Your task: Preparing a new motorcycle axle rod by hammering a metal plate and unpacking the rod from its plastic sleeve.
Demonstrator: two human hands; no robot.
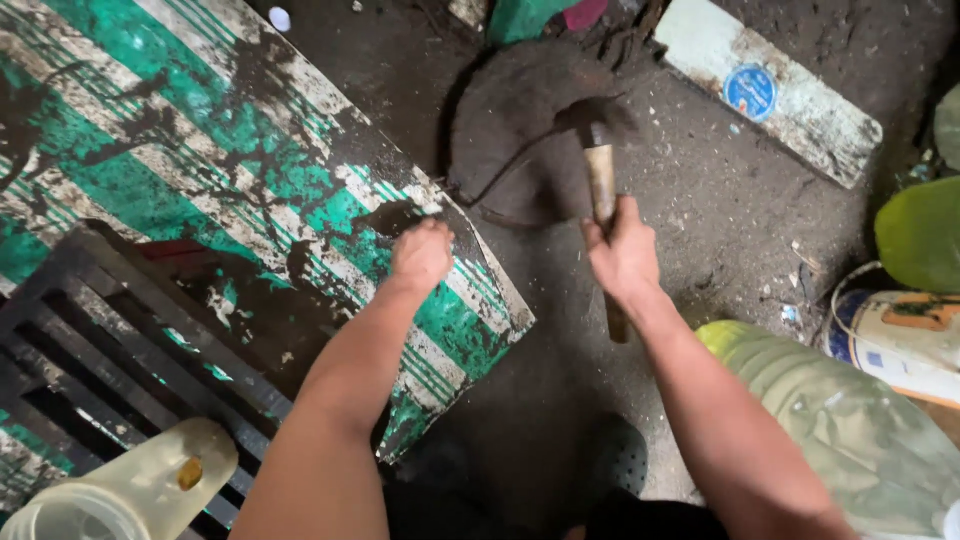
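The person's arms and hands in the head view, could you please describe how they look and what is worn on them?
Both forearms are bare, with no sleeves in view. The left hand and right hand wear no gloves, and no watch, ring or wristband shows. Both arms look lean.

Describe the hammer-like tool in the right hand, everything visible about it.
The tool has a pale, worn wooden handle smeared with dirt and a dark head, blurred, so its exact shape cannot be told. It stands roughly upright in the view, head away from the person, over the soil-covered ground. The right hand wraps around the handle's middle; the butt end sticks out below the fist.
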